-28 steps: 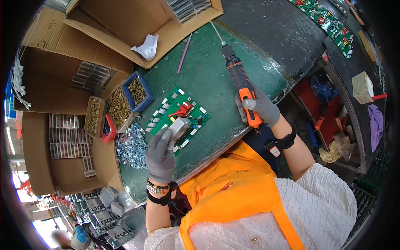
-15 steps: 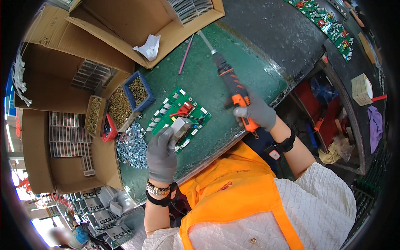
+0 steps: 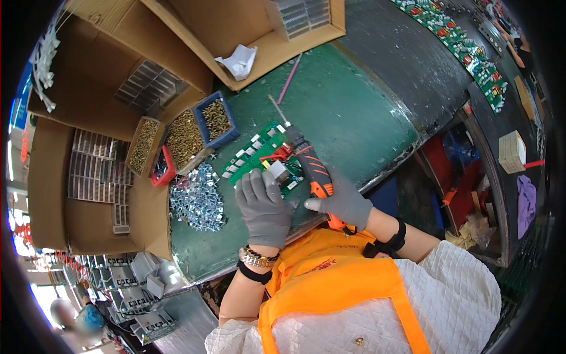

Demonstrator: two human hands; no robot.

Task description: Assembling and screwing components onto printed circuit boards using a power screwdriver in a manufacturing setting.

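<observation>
A green circuit board (image 3: 254, 154) with white and red parts lies on the green bench mat (image 3: 348, 118). My left hand (image 3: 263, 206), in a grey glove, rests on the board's near edge, fingers over a small metal part (image 3: 278, 171). My right hand (image 3: 344, 203), also gloved, grips an orange and black electric screwdriver (image 3: 308, 167). Its long bit (image 3: 276, 110) points away from me, over the board's far end.
Trays of brass screws (image 3: 184, 137) and a blue bin (image 3: 217, 121) stand left of the board, with a heap of small metal brackets (image 3: 197, 194) nearer me. Cardboard boxes (image 3: 194, 35) line the back and left. More circuit boards (image 3: 471, 53) lie on the conveyor, far right.
My right hand has brought the screwdriver leftward from the right side of the mat to above the board. My left hand stayed on the board.
</observation>
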